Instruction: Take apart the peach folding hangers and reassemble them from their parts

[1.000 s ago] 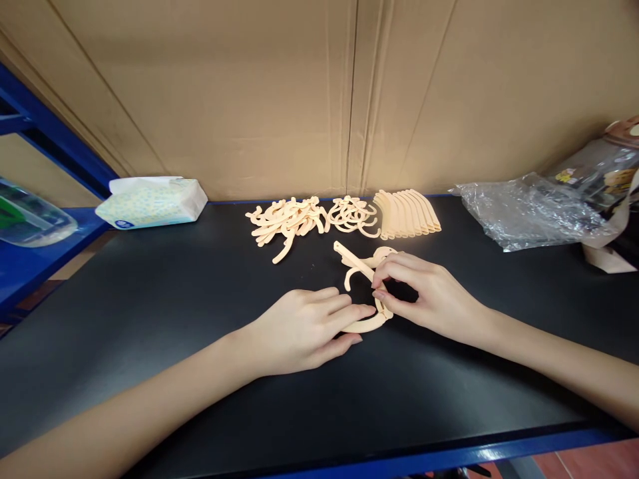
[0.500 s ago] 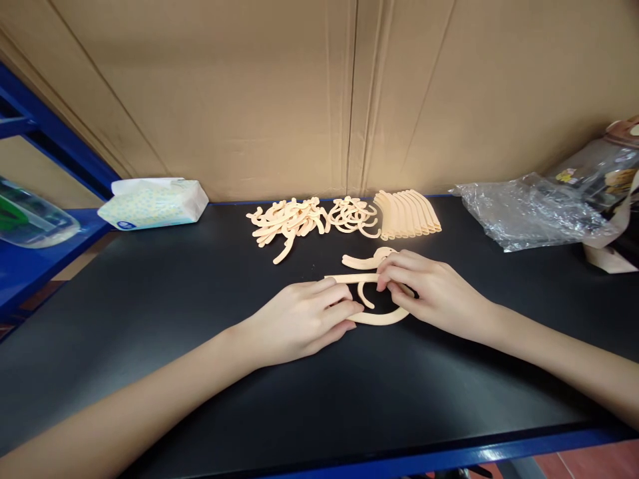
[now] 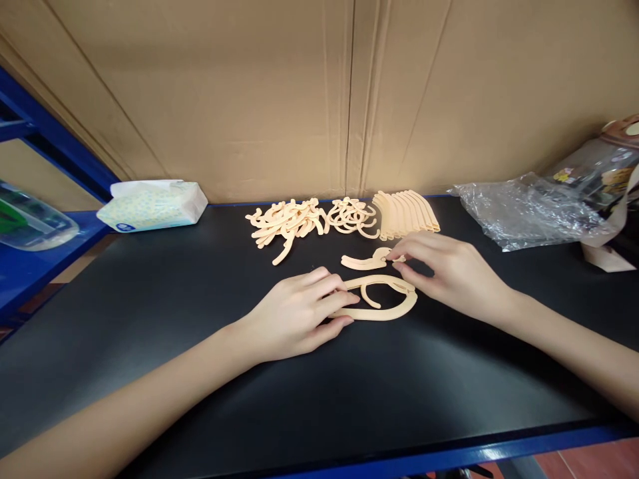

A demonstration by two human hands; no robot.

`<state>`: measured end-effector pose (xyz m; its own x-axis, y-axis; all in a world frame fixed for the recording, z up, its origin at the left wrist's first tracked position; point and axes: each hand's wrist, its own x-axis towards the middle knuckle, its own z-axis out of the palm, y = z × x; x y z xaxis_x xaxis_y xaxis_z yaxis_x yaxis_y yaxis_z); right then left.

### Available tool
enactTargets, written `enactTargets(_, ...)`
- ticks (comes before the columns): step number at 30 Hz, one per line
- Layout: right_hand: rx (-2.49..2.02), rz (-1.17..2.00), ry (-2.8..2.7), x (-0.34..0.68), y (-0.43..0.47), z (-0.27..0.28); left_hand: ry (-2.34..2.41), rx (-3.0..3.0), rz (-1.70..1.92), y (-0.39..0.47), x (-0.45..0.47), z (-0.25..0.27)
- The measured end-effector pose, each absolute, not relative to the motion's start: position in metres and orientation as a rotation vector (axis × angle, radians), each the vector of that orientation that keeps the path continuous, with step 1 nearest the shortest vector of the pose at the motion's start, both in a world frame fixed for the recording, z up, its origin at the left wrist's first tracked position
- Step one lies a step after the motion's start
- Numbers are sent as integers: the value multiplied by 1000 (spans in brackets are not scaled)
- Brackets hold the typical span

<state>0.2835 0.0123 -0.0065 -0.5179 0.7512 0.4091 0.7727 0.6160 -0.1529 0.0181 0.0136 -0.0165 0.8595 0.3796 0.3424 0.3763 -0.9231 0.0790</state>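
On the black tabletop lies a beige plastic hanger [image 3: 387, 314] made of curved arms that form a loop, with a small hook [image 3: 368, 298] inside it. My left hand [image 3: 309, 313] is closed over the loop's left end and covers it. My right hand [image 3: 439, 263] is above the loop's right end, thumb and forefinger bent close together beside small rounded beige parts [image 3: 382, 255]. What lies between those fingertips is too small to make out. Left of the rounded parts sit stacked short curved arms [image 3: 362, 263].
Along the back lie a heap of curved arms [image 3: 289, 223], a pile of hooks [image 3: 351, 214] and a row of long curved pieces [image 3: 405, 211]. A tissue pack [image 3: 152, 205] stands left, and a clear plastic bag [image 3: 529, 209] lies right. Cardboard [image 3: 239, 100] rises behind.
My right hand has left the hanger and moved up and right to the small rounded parts. The hanger's upper arm has swung into the loop. My left hand stays on the hanger.
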Motion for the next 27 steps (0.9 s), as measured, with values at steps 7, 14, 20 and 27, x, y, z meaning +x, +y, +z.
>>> enactTargets(7, -1417, -225, -2461, 299, 25, -5, 655, 2951, 570, 20, 14, -18)
enactTargets(14, -1487, -159, -2495, 302, 29, -9, 676, 2911, 553, 20, 15, -17)
enactTargets(20, -1402, -4, -2523, 302, 29, -7, 683, 2880, 587, 18, 17, -19)
enactTargets(27, -1285, 106, -2383, 295, 23, -1, 628, 2962, 692, 14, 21, -18)
